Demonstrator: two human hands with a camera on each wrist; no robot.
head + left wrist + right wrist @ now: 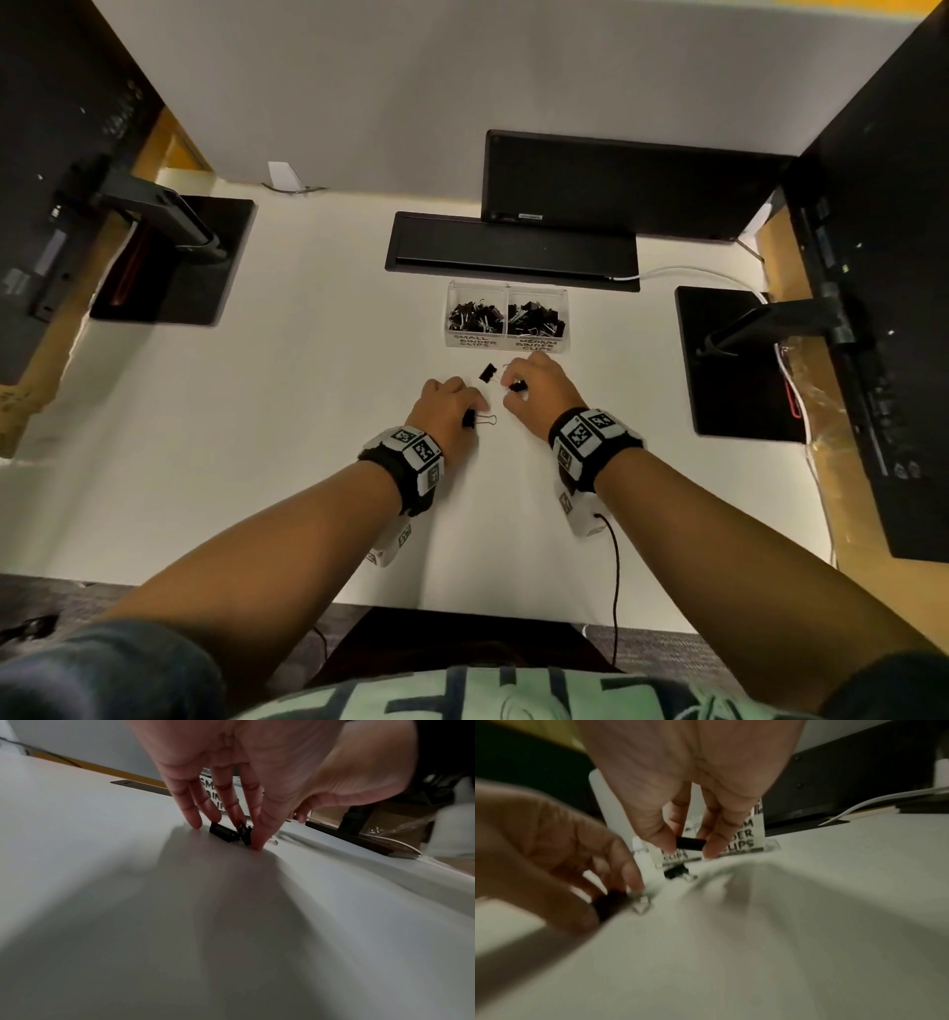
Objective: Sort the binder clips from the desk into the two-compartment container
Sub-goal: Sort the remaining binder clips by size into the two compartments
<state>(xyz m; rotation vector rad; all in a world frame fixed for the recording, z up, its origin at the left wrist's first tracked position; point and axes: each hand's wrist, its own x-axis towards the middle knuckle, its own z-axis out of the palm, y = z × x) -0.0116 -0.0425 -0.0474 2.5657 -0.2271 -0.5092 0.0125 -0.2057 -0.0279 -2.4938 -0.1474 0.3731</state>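
Black metal binder clips (488, 372) lie on our white worktop (318, 390) near the clear two-compartment container (506, 342), so our right hand (539, 390) pinches one to lift while our left hand (447, 406) closes its fingers on another.

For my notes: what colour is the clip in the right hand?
Black; the right wrist view shows the clip best.

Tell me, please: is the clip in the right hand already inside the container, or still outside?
Outside. The right hand pinches the binder clip in front of the container.
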